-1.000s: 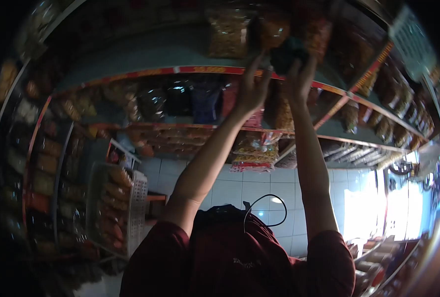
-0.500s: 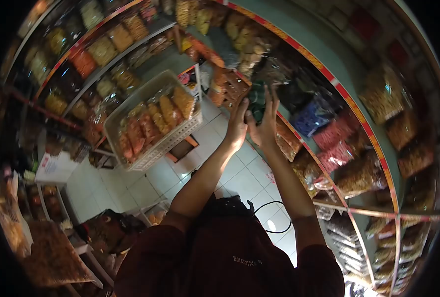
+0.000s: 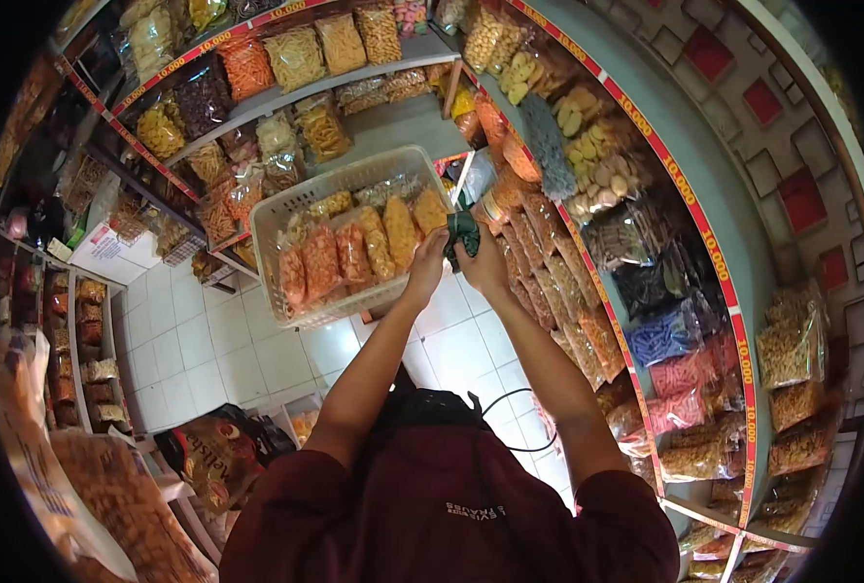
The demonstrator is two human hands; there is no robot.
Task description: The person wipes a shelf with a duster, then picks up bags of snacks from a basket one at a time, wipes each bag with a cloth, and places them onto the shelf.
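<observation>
A small dark green crumpled bundle (image 3: 462,236), of cloth or plastic, is held up between my two hands, with a thin strand rising from its top. My left hand (image 3: 430,258) grips its left side, fingers closed. On the opposite side my right hand (image 3: 483,266) has its fingers bent around it. Just left of my hands stands a pale plastic basket (image 3: 346,313) filled with clear bags of orange and yellow snacks (image 3: 323,260). Rows of long packed snack bags (image 3: 539,262) lie on the shelf right beyond my right hand.
A curved shelf (image 3: 680,185) with price strips runs along the right, stacked with bagged snacks. More bags fill the shelf (image 3: 306,92) at the back left. A black Melisha bag (image 3: 223,452) is at lower left. White tiles (image 3: 199,340) cover the floor.
Both hands have moved left and down, bringing the green bundle closer to the basket. Earlier the fingers lay stretched along it; now they are bent around it. The picture is brighter.
</observation>
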